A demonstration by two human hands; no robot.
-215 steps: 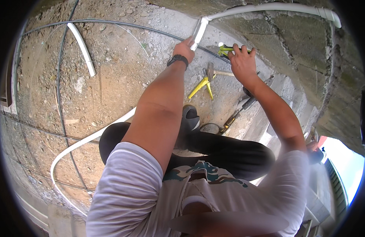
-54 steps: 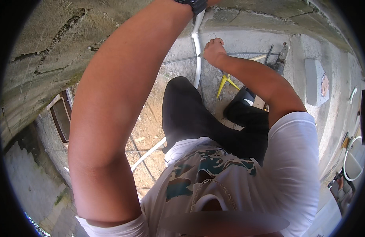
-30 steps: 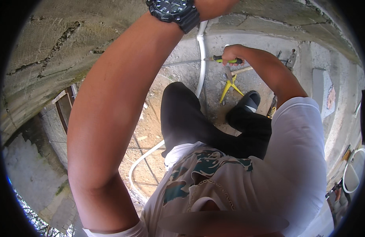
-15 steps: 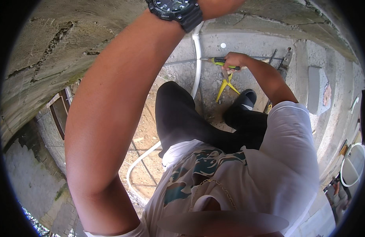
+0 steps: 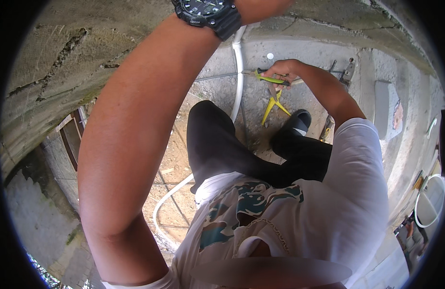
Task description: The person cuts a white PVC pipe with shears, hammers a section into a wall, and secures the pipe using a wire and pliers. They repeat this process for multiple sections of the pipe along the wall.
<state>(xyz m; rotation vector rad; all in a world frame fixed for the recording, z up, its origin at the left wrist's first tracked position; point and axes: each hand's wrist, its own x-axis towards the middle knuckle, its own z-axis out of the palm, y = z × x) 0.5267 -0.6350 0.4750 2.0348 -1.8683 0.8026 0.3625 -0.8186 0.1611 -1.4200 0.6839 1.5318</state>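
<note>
My right hand (image 5: 281, 76) holds pliers (image 5: 273, 80) with green and black handles, the handles spread apart. Their jaws point left, close to a white pipe (image 5: 239, 72) where a thin steel bar (image 5: 215, 77) crosses it. Just below this hand, a yellow-handled tool (image 5: 272, 106) lies on the ground by my dark shoe (image 5: 300, 120). My left arm (image 5: 135, 125), with a black watch (image 5: 208, 12) at the wrist, stretches up past the top edge. The left hand itself is outside the picture.
A rough concrete wall (image 5: 54, 62) rises at the left and far side. To the right are a grey block (image 5: 386, 108), a white bucket (image 5: 432, 202) and a metal tool (image 5: 347, 72). Steel bars and white pipe (image 5: 157, 212) run over the dirt by my legs.
The pliers' handles have spread wider in my right hand, and that hand has shifted slightly. My left arm has moved a little to the left.
</note>
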